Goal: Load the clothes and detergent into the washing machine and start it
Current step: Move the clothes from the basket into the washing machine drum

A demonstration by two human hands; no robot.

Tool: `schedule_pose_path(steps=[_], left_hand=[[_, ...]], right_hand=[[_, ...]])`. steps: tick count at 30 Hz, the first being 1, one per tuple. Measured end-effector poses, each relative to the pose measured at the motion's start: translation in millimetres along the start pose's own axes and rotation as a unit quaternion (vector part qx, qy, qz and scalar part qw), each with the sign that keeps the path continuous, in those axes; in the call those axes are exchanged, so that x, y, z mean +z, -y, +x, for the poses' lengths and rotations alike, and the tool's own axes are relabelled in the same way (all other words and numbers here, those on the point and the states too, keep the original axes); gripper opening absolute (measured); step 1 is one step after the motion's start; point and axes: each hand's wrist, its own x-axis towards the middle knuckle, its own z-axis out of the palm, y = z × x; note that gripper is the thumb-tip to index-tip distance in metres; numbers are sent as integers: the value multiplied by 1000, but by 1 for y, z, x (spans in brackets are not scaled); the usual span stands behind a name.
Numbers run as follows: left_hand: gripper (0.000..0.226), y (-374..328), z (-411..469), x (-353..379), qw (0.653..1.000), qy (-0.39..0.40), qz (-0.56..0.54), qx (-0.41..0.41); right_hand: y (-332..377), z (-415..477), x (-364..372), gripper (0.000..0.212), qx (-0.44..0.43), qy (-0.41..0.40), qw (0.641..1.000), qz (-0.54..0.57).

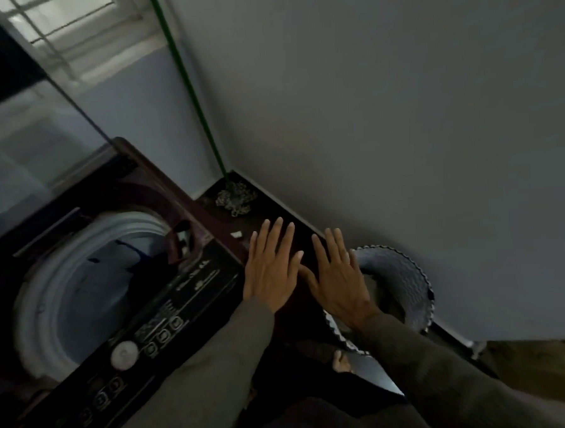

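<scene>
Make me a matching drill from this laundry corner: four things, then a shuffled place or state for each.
Things:
1. washer lid
2. mop
3. basket
4. white dial

Places or states:
a. on the control panel
b. propped in the corner
c. raised open
d. low beside the wall, at the right

Pairs: 1-c, 2-b, 3-d, 4-a.

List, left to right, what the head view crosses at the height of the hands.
In order: washing machine drum → left hand → right hand → laundry basket.
</scene>
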Motion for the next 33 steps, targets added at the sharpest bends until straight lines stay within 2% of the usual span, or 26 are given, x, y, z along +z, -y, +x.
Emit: schedule_pose_path(steps=[10,13,15,22,26,29,31,33], left_hand=[[57,-41,-8,102,993,107,-24,45],[63,-45,-1,140,986,151,-47,58],[69,-47,10,173,978,186,-61,73],[62,-49,56,323,954,268,-114,64],[62,-47,88,421,940,317,-125,17],[71,-50,111,475,944,308,-88,-85],[85,-49,128,510,922,334,-105,-168],[104,-51,139,548,886,382,-174,-198]], right_hand=[[-96,-49,80,74,133,118,984,12],[-119,-59,111,73,173,150,973,14],[-134,-58,130,73,202,149,968,23],[-188,-29,225,73,296,176,934,89],[-229,-11,292,75,322,180,921,126],[-263,-2,334,76,375,158,898,167],[-282,1,354,77,405,148,881,196],[-298,2,368,76,419,134,872,215]])
